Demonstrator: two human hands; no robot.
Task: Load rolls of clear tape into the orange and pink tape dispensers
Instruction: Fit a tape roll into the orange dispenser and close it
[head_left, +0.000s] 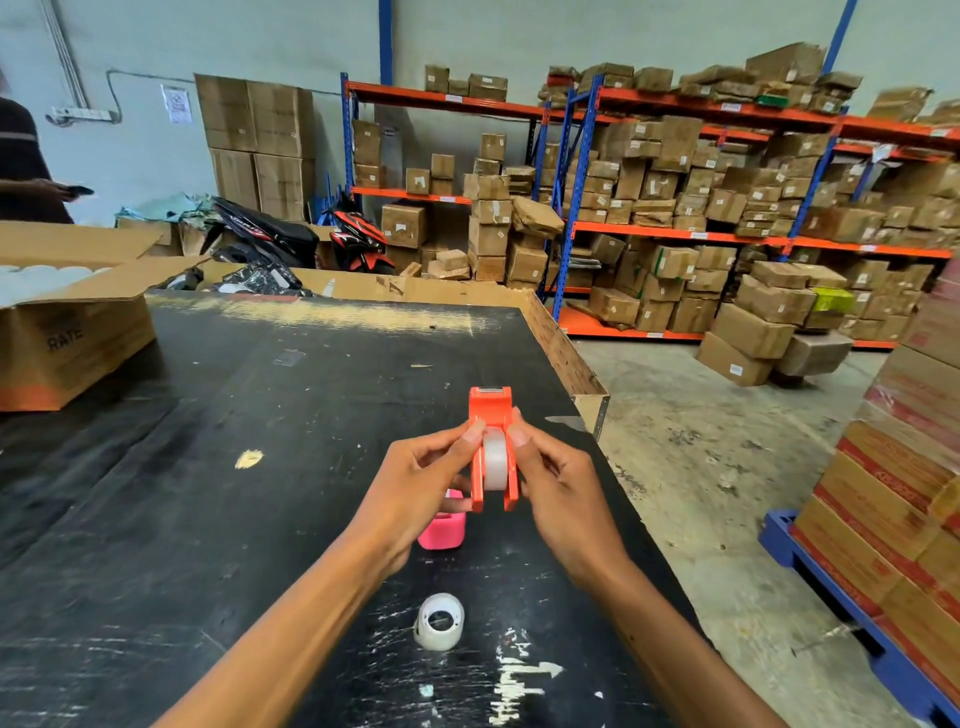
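Note:
I hold the orange tape dispenser (491, 413) above the black table (218, 467), its cutter end pointing away from me. A roll of clear tape (494, 460) sits between its two side walls. My left hand (415, 483) grips the dispenser's left side and my right hand (558, 483) its right side, both thumbs pressing at the top of the roll. The pink tape dispenser (441, 532) stands on the table just below my left hand, partly hidden by it. A second clear tape roll (439, 621) lies loose on the table nearer to me.
An open cardboard box (67, 332) sits at the table's far left. The table's right edge drops to a concrete floor (727, 467). Stacked cartons on a blue pallet (893, 525) stand at right. Shelving full of boxes (675, 218) lines the back wall. A person (26, 166) stands far left.

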